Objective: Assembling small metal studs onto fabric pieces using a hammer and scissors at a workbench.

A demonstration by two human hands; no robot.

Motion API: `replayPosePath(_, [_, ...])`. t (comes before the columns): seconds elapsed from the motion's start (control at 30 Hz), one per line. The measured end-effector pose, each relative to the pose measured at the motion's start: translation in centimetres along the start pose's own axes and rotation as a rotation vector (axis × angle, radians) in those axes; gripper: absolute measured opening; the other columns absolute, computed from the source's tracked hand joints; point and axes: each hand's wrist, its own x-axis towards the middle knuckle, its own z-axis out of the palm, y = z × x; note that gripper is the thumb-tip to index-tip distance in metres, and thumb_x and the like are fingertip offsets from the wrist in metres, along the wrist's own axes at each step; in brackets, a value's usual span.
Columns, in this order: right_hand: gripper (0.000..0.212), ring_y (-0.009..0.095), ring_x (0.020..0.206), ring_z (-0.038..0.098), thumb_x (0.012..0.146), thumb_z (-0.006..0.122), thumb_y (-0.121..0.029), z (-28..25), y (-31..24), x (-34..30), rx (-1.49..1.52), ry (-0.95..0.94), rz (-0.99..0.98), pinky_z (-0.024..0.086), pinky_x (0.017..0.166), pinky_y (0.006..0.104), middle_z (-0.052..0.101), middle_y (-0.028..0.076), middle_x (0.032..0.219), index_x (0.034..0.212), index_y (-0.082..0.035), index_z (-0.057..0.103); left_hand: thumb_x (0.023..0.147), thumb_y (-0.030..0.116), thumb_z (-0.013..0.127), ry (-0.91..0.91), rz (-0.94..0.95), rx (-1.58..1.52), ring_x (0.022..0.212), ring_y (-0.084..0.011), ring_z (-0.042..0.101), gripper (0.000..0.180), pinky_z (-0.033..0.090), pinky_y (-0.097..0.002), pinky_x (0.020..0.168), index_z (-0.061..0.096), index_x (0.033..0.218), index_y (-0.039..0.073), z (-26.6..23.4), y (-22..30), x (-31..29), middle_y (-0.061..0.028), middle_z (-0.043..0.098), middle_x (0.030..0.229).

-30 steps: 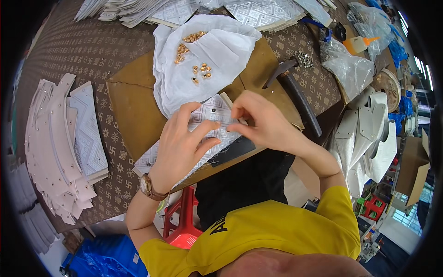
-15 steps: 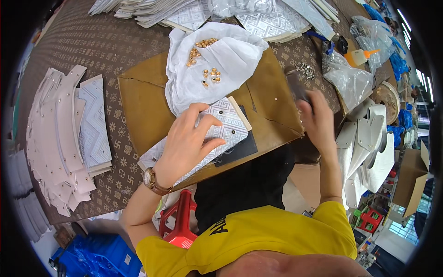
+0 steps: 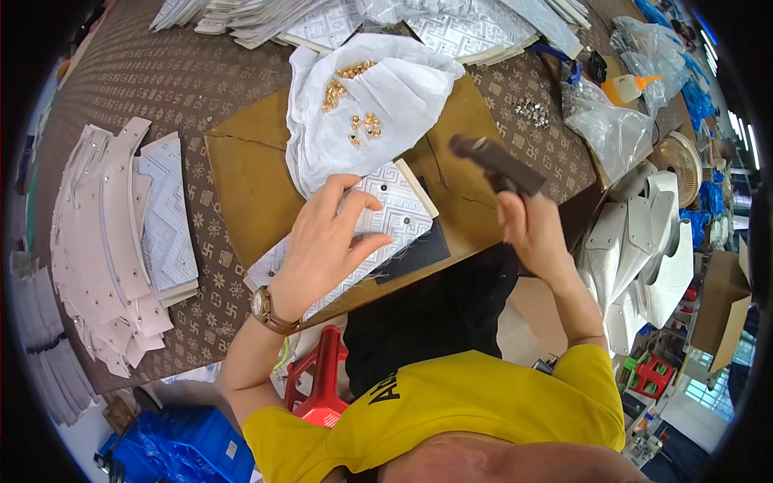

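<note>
My left hand (image 3: 318,241) lies on a long, silvery-white panel (image 3: 386,211) with a woven key pattern, its fingers and thumb spread. Two small dark studs or holes show in the panel near its far right end, beside my fingertips. Under that end is a dark flat slab (image 3: 427,256), partly covered. My right hand (image 3: 531,229) is closed around a dark hammer (image 3: 515,171), raised to the right of the panel and slightly blurred. Just beyond the panel, brass-coloured caps (image 3: 366,127) lie in white wrapping paper (image 3: 403,92).
Brown sheeting (image 3: 241,173) covers the working spot. At left are stacked pale strips with studs (image 3: 105,249) and patterned panels (image 3: 169,217). More panels (image 3: 314,28) are piled at the back. Small silvery bits (image 3: 533,113), an orange-tipped bottle (image 3: 624,88) and a fan (image 3: 676,169) are at right.
My right hand has brought the hammer leftward and up, from the right edge of the sheeting to over it. My left hand stays on the panel.
</note>
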Motion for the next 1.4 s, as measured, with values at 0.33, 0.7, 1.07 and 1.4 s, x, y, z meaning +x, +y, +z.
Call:
replayPosePath(0.33, [0.036, 0.036, 0.104, 0.061, 0.095, 0.074, -0.016, 1.7, 4.8, 5.3, -0.470, 0.603, -0.481, 0.051, 0.091, 0.0447, 0.060, 0.018, 0.113, 0.127, -0.002, 0.063, 0.076, 0.022, 0.089, -0.098, 0.084, 0.145, 0.118, -0.0392, 0.056, 0.057, 0.050, -0.0423, 0.098, 0.065, 0.128, 0.017, -2.4, 2.8, -0.4, -0.0159, 0.053, 0.139])
replayPosePath(0.7, [0.043, 0.037, 0.106, 0.062, 0.094, 0.074, -0.015, 3.2, 4.2, 5.6, -0.409, 0.624, -0.521, 0.052, 0.089, 0.0434, 0.060, 0.016, 0.120, 0.133, -0.005, 0.062, 0.093, -0.002, 0.068, 0.435, -0.272, 0.762, 0.101, -0.0386, 0.062, 0.073, 0.051, -0.0448, 0.089, 0.043, 0.161, 0.011, -14.3, 4.7, -7.2, -0.0162, 0.057, 0.152])
replayPosePath(1.07, [0.040, 0.038, 0.110, 0.064, 0.098, 0.072, -0.019, 3.2, 5.1, 5.0, -0.447, 0.698, -0.473, 0.054, 0.091, 0.0437, 0.061, 0.017, 0.123, 0.136, -0.007, 0.062, 0.092, 0.007, 0.070, 0.336, -0.304, 0.926, 0.112, -0.0348, 0.064, 0.054, 0.048, -0.0460, 0.100, 0.062, 0.145, 0.017, -17.7, -4.6, -6.5, -0.0147, 0.070, 0.126])
replayPosePath(1.4, [0.043, 0.037, 0.107, 0.064, 0.096, 0.073, -0.017, 1.9, 6.6, 5.3, -0.427, 0.590, -0.430, 0.054, 0.088, 0.0424, 0.062, 0.016, 0.122, 0.134, -0.002, 0.059, 0.090, 0.006, 0.073, 0.384, -0.173, 0.186, 0.105, -0.0305, 0.064, 0.033, 0.052, -0.0397, 0.092, 0.074, 0.123, 0.010, -5.2, -8.2, 2.4, -0.0088, 0.070, 0.113])
